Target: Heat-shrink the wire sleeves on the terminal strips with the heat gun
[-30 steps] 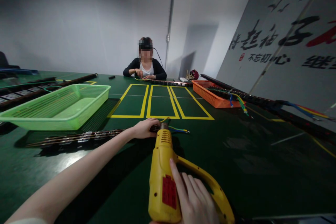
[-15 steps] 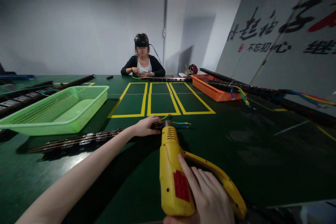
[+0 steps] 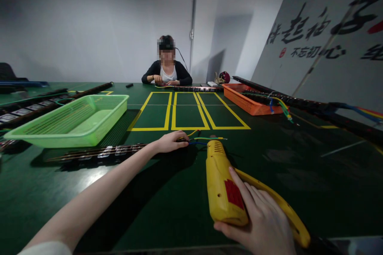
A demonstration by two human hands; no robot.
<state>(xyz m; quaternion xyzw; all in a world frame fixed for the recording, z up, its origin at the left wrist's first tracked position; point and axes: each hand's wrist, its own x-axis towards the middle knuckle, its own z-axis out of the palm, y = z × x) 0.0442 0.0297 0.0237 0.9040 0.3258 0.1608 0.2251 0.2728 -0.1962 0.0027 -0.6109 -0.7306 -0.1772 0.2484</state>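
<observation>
Heat gun (image 3: 218, 183) shifts rightward from dark strip (image 3: 109, 152), right hand (image 3: 265, 215) gripping its body, left hand (image 3: 171, 142) fingers closed on strip's end.

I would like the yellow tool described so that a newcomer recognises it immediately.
Find the large green table and its three yellow-taped rectangles. On the near side of these, the right hand holds the yellow tool. Unlike the slim dark strip nearby, it has a thick body with a red label.
</observation>
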